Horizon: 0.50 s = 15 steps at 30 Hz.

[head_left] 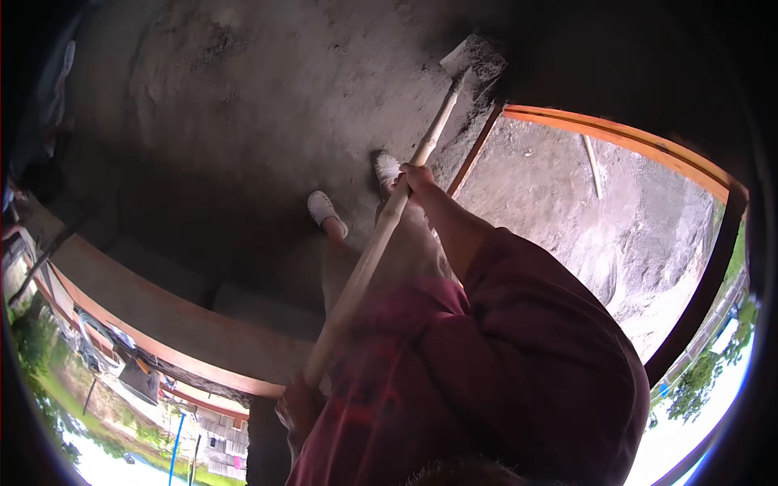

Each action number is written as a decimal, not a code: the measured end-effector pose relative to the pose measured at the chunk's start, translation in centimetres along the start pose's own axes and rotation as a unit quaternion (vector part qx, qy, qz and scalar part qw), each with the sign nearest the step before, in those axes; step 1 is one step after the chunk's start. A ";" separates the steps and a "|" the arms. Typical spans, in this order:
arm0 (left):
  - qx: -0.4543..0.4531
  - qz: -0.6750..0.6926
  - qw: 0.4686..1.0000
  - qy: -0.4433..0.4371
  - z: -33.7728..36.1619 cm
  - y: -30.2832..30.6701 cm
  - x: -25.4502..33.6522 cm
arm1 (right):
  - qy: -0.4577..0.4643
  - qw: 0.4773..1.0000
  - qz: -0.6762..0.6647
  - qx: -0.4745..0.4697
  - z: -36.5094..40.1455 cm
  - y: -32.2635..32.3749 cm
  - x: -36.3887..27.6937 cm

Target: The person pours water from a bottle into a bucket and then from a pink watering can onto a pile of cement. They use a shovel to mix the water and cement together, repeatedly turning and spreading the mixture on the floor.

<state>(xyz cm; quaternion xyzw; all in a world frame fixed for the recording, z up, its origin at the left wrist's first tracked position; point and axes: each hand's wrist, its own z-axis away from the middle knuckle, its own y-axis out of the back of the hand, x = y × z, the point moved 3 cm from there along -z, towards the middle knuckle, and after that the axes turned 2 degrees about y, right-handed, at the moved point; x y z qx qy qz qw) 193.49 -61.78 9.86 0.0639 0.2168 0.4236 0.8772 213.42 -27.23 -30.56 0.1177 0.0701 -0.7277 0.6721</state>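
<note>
A shovel with a long pale wooden handle (356, 279) runs diagonally from low left to the top. Its blade (466, 57) lies at the floor and carries grey, crumbly material that looks like soil or mortar. My right hand (416, 180) is closed around the handle partway down, towards the blade. Nearer my body, my left hand (298, 405) is wrapped about the upper end of the handle, in shadow and partly hidden. Below the handle my feet stand in white clogs (322, 207).
Rough grey floor (275, 89) spreads ahead. An orange-brown door frame (616, 128) opens to bright ground on the right, where a thin stick (593, 166) lies. A low wall ledge (178, 320) runs along the left; outside it are a bicycle wheel (96, 330) and greenery.
</note>
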 end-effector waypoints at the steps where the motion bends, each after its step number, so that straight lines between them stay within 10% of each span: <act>1: 0.022 -0.004 1.000 -0.001 -0.1 0.1 -1.3 | -0.012 1.000 -0.007 -0.009 0.3 -0.8 1.5; 9: 0.044 -0.077 0.996 -0.002 -1.4 -0.8 -12.6 | -0.054 0.997 0.017 -0.043 7.2 -5.6 16.6; 15: -0.005 -0.086 0.996 -0.015 -1.9 -3.6 -11.7 | -0.054 0.997 -0.027 -0.045 5.9 -3.1 14.6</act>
